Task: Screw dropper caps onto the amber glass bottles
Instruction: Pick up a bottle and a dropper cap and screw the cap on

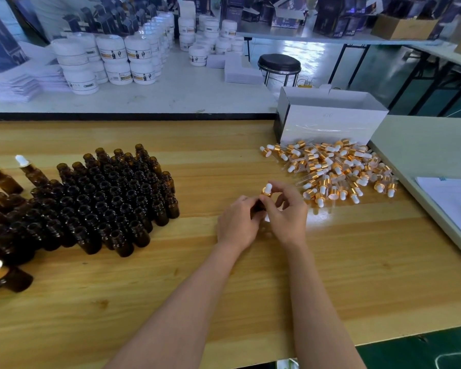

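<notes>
My left hand grips an amber glass bottle, mostly hidden behind its fingers. My right hand pinches the gold collar of a white-bulbed dropper cap sitting on that bottle's neck. A dense cluster of uncapped amber bottles stands upright on the wooden table to the left. Several capped bottles stand at the far left edge. A loose pile of gold-and-white dropper caps lies to the right of my hands.
An open white cardboard box stands behind the cap pile. White papers lie on the grey side table at right. White jars are stacked on the far table, and a black stool stands beyond it.
</notes>
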